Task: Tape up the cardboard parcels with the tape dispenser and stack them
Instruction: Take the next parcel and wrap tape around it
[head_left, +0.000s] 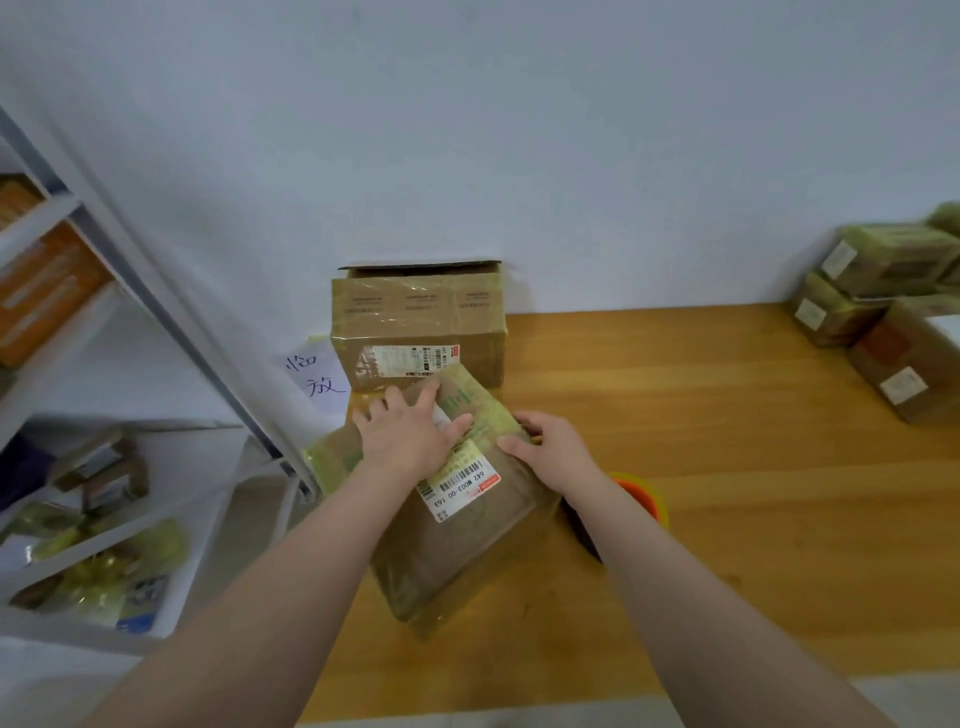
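1. Left hand (410, 436), centre of frame: fingers spread, pressed flat on the parcel top.
2. Parcel (467, 551), centre: tilted on the wooden table (727, 415), in front of a larger box (415, 332).
3. Right hand (550, 447): fingers curled round the parcel's right edge.
4. Stacked parcels (883, 312): right edge of frame.

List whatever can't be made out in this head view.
- Orange object, head view: mostly hidden behind the right forearm and the parcel; type unclear.
- Label on the parcel: top covered by the left hand.
- Stacked parcels at right: blurred, cut by the frame edge.
- Shelf contents at left: blurred.
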